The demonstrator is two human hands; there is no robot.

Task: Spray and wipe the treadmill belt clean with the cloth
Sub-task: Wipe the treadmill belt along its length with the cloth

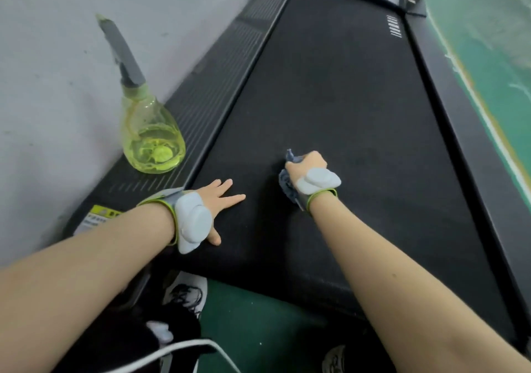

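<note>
The black treadmill belt [339, 108] runs away from me up the middle of the view. My right hand [309, 165] grips a bunched grey-blue cloth [287, 188] and holds it down on the belt near its rear end. My left hand [221, 200] lies flat on the belt's left part, fingers straight and spread, holding nothing. A yellow-green spray bottle [152, 139] with a grey trigger head stands upright on the left side rail [218, 85], apart from both hands.
A grey wall [57, 56] runs close along the treadmill's left side. Green floor [488, 56] lies to the right and below the belt's rear edge. My shoes [186, 295] and a white cable [172, 349] are at the bottom. A yellow label [97, 217] sits on the rear left corner.
</note>
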